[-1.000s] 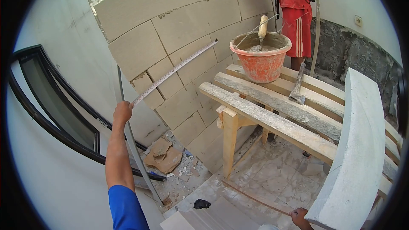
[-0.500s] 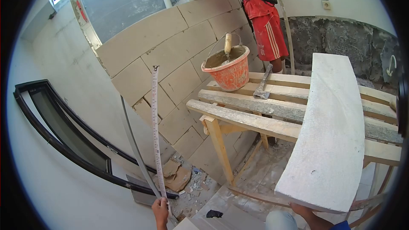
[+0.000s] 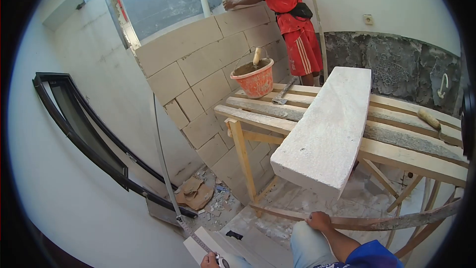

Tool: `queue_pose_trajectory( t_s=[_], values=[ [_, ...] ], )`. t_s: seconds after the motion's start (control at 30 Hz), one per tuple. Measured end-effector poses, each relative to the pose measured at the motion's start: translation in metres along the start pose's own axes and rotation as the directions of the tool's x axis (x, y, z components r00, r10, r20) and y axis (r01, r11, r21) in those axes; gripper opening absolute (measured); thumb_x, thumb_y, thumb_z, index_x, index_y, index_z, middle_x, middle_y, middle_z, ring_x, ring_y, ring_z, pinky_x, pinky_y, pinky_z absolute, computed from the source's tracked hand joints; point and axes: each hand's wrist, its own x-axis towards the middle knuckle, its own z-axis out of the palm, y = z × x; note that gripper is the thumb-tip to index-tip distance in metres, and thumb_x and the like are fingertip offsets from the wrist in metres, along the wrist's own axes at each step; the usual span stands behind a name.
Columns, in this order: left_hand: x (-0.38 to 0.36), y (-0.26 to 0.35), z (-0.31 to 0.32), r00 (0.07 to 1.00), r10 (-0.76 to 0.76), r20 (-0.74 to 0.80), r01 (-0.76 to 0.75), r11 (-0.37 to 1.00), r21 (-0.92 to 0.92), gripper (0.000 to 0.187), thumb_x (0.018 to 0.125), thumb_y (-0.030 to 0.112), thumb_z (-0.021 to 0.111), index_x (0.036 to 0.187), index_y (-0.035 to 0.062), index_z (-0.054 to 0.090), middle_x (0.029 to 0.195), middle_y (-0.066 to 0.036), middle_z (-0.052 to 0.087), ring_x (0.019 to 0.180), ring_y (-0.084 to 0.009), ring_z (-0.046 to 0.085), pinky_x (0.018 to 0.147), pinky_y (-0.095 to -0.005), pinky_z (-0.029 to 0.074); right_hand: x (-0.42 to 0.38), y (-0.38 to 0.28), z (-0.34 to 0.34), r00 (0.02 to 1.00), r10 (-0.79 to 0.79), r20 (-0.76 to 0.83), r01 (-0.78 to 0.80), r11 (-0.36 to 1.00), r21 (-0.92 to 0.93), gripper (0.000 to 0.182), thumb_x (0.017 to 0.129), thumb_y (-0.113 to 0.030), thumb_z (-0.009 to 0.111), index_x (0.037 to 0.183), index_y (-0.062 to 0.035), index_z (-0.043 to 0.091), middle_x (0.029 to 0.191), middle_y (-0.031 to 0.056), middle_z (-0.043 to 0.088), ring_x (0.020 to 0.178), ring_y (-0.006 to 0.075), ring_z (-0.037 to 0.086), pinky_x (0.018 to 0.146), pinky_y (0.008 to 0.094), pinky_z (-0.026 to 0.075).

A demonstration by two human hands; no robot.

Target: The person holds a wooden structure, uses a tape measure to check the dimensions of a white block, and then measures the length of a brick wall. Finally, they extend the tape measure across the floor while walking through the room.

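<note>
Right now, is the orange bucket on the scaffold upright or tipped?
Upright. The orange bucket stands on the scaffold planks with its rim level, grey mortar inside and a wooden handle sticking up from it.

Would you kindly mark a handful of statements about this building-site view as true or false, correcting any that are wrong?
1. A large white block lies across the wooden scaffold planks. True.
2. The orange bucket stands on the floor. False: it stands on the planks beside the block wall.
3. The left hand is at a measuring tape. True.
4. The right hand grips the hammer. False: the hammer lies on the planks near the bucket, apart from that hand.
5. A person in red is at the top of the wall. True.
</note>
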Motion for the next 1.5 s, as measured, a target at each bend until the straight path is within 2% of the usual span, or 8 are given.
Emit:
queue_pose_trajectory(
  t_s=[0.23, 0.4, 0.47, 0.57, 0.67, 0.83, 1.23, 1.5],
  values=[
    [0.001, -0.016, -0.003, 0.997, -0.039, 0.059, 0.035, 0.997, 0.064, 0.025, 0.095, 0.019, 0.055, 0.103, -0.0010, 0.067, 0.084, -0.004, 0.061, 0.080, -0.0145, 0.056, 0.071, -0.0309, 0.046, -0.002, -0.002, -0.001, 0.999, 0.013, -0.034, -0.012, 1.000, 0.026, 0.038, 0.082, -0.047, 0.064, 0.101, -0.0159, 0.073, 0.105, 0.0117, 0.070, 0.101, 0.0302, 0.065, 0.089, 0.0421, 0.050],
    [-0.022, 0.002, 0.004, 0.984, -0.038, 0.176, 0.106, 0.912, -0.397, 0.025, 0.099, 0.022, 0.055, 0.097, -0.0025, 0.062, 0.083, -0.010, 0.065, 0.069, -0.0153, 0.062, 0.062, -0.0279, 0.050, -0.006, -0.009, 0.003, 0.982, -0.147, -0.122, 0.131, 0.983, -0.126, 0.042, 0.083, -0.044, 0.066, 0.104, -0.0086, 0.070, 0.108, 0.0150, 0.066, 0.101, 0.0329, 0.063, 0.087, 0.0441, 0.049],
    [-0.029, 0.016, 0.001, 0.955, 0.035, 0.296, 0.123, 0.857, -0.500, 0.028, 0.100, 0.026, 0.054, 0.101, -0.0009, 0.060, 0.088, -0.013, 0.066, 0.075, -0.0169, 0.064, 0.065, -0.0299, 0.053, -0.022, -0.029, 0.006, 0.873, -0.356, -0.332, 0.241, 0.909, -0.341, 0.043, 0.082, -0.039, 0.068, 0.108, -0.0049, 0.068, 0.112, 0.0147, 0.062, 0.100, 0.0334, 0.061, 0.086, 0.0442, 0.048],
    [-0.036, 0.036, 0.009, 0.890, 0.217, 0.401, 0.139, 0.709, -0.691, 0.034, 0.096, 0.034, 0.058, 0.094, 0.0004, 0.062, 0.096, -0.011, 0.061, 0.089, -0.0232, 0.065, 0.076, -0.0348, 0.055, -0.058, -0.093, 0.016, 0.737, -0.596, -0.318, 0.657, 0.743, 0.129, 0.043, 0.078, -0.031, 0.076, 0.109, -0.0031, 0.065, 0.121, 0.0152, 0.054, 0.107, 0.0329, 0.055, 0.086, 0.0419, 0.047],
    [-0.033, 0.040, 0.031, 0.843, 0.313, 0.437, 0.222, 0.538, -0.813, 0.029, 0.093, 0.032, 0.062, 0.093, 0.0032, 0.063, 0.104, -0.011, 0.057, 0.098, -0.0259, 0.063, 0.083, -0.0398, 0.056, -0.145, -0.185, -0.017, 0.612, -0.749, -0.255, 0.706, 0.372, 0.602, 0.056, 0.075, -0.030, 0.081, 0.120, -0.0037, 0.058, 0.122, 0.0172, 0.052, 0.114, 0.0335, 0.051, 0.089, 0.0409, 0.046],
    [-0.034, 0.034, 0.051, 0.781, 0.446, 0.437, 0.256, 0.411, -0.875, 0.018, 0.090, 0.028, 0.066, 0.088, 0.0101, 0.068, 0.125, -0.007, 0.049, 0.128, -0.0243, 0.043, 0.109, -0.0384, 0.037, -0.211, -0.240, -0.044, 0.289, -0.863, -0.415, 0.945, 0.189, 0.265, 0.081, 0.068, -0.032, 0.086, 0.129, 0.0026, 0.046, 0.123, 0.0232, 0.049, 0.114, 0.0388, 0.050, 0.092, 0.0449, 0.044],
    [-0.035, 0.076, 0.033, 0.779, 0.574, 0.254, -0.029, 0.437, -0.899, 0.019, 0.095, 0.028, 0.058, 0.096, 0.0122, 0.069, 0.127, -0.006, 0.055, 0.124, -0.0275, 0.051, 0.101, -0.0485, 0.045, -0.197, -0.221, -0.047, 0.345, -0.844, -0.410, 0.916, 0.207, 0.345, 0.073, 0.062, -0.015, 0.087, 0.124, 0.0026, 0.052, 0.113, 0.0202, 0.055, 0.101, 0.0352, 0.057, 0.086, 0.0405, 0.048],
    [-0.034, 0.123, -0.020, 0.826, 0.558, 0.079, -0.121, 0.313, -0.942, 0.025, 0.101, 0.031, 0.048, 0.105, 0.0106, 0.062, 0.093, -0.010, 0.070, 0.086, -0.0305, 0.069, 0.078, -0.0467, 0.056, -0.179, -0.188, -0.044, 0.357, -0.837, -0.414, 0.913, 0.218, 0.346, 0.071, 0.060, -0.011, 0.086, 0.122, 0.0010, 0.054, 0.109, 0.0191, 0.058, 0.098, 0.0319, 0.060, 0.083, 0.0366, 0.050]
  ],
)
